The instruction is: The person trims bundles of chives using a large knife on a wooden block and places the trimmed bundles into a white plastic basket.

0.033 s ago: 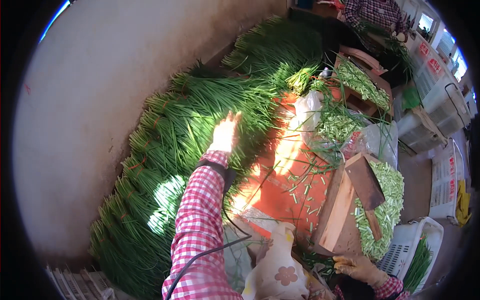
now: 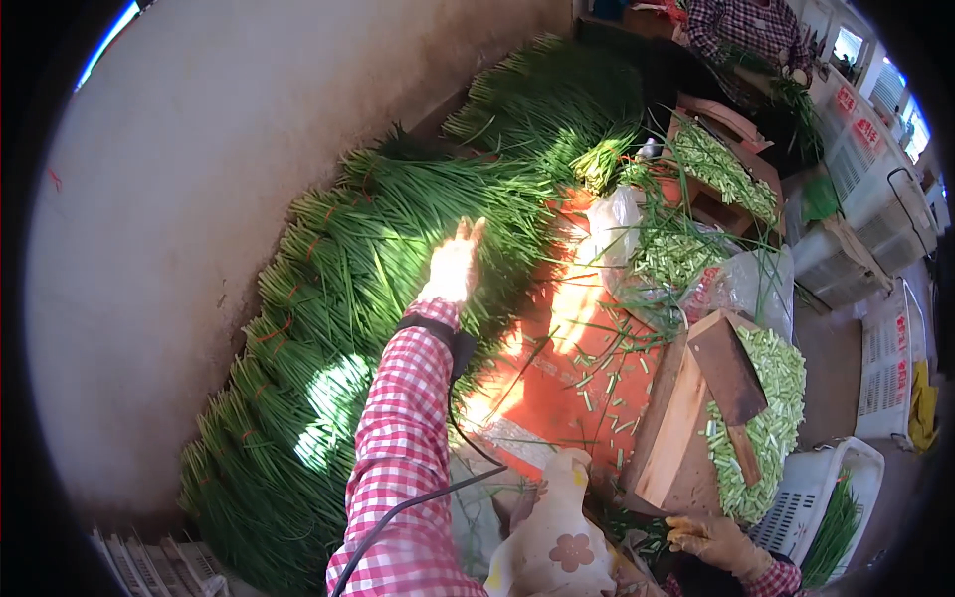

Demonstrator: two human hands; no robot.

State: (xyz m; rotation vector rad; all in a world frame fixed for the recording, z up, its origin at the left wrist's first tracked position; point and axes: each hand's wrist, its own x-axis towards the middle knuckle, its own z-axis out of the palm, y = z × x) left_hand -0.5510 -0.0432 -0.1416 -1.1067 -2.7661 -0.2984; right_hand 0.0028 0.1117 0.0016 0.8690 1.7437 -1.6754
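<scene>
Left hand (image 2: pixel 455 267) over green stalks (image 2: pixel 343 254) (right hand (image 2: pixel 720 545) near chopping board (image 2: pixel 668 438))

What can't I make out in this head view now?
Head view:
Sunlit left hand: glare hides whether it touches the long green stems.
Tan-gloved right hand: it covers whatever is beneath.
Co-worker in dark checked shirt: head cut by upper edge.
Dark rectangular cleaver: blade covers what's underneath.

Greens (image 2: pixel 343 264) left — cleaver (image 2: pixel 727 376) right
</scene>
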